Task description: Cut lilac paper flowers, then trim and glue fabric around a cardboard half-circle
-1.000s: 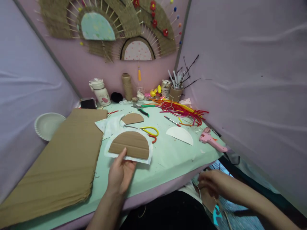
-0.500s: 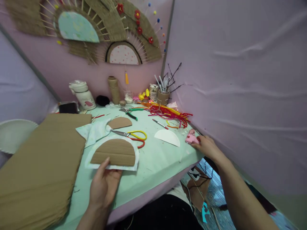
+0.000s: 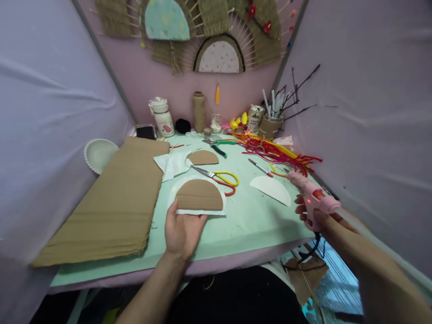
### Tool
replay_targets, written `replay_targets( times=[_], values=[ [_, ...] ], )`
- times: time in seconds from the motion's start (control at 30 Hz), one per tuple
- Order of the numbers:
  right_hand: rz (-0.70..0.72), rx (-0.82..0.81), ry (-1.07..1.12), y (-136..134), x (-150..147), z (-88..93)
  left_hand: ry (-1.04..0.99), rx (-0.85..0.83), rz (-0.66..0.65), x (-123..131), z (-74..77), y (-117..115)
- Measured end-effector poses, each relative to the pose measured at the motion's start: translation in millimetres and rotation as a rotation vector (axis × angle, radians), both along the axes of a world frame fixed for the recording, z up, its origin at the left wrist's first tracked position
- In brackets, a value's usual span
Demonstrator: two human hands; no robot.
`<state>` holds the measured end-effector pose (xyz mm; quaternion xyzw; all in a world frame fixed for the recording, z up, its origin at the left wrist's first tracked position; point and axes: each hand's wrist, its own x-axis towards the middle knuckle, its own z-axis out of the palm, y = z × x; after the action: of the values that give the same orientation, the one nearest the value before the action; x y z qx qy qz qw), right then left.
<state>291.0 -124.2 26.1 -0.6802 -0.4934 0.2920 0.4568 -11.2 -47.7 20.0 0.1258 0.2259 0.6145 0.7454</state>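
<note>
My left hand grips the lower edge of a cardboard half-circle backed by a larger piece of pale fabric, thumb on top and fingers underneath. In my right hand is a pink hot glue gun, its small light glowing orange and its nozzle pointing away to the left. Its dark cord hangs below my hand. Scissors with yellow and red handles lie just behind the half-circle. A white paper half-circle lies between my hands.
A large cardboard sheet covers the left side. Farther back are a smaller cardboard half-circle, pliers, a pen, red and orange pipe cleaners, a twine spool and a white bottle.
My right hand has lifted the glue gun from the table's right edge. The view has swung left, while my left hand keeps hold of the cardboard and fabric.
</note>
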Motion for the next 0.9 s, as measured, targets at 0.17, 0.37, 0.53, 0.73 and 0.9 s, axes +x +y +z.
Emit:
replay_targets(
  times=[0.17, 0.37, 0.53, 0.73, 0.9],
  values=[
    [0.15, -0.088, 0.516, 15.9, -45.9, -7.0, 0.205, -0.078, -0.055, -27.9, 0.8, -6.3],
    [0.312, -0.153, 0.575, 14.2, -70.1, -13.8, 0.877, -0.118, -0.297, -63.7, -1.6, -5.6],
    [0.37, -0.16, 0.44, 6.2, -71.0, -14.6, 1.235, 0.197, -0.137, -48.9, -10.6, -3.0],
    [0.261, -0.147, 0.253, 5.4, -73.7, -9.3, 1.292, 0.176, -0.285, -36.3, -15.4, -22.4],
    [0.252, -0.17, 0.23, 13.2, -78.3, -7.8, 1.32, 0.262, -0.472, -47.0, -16.8, -39.4]
  ],
)
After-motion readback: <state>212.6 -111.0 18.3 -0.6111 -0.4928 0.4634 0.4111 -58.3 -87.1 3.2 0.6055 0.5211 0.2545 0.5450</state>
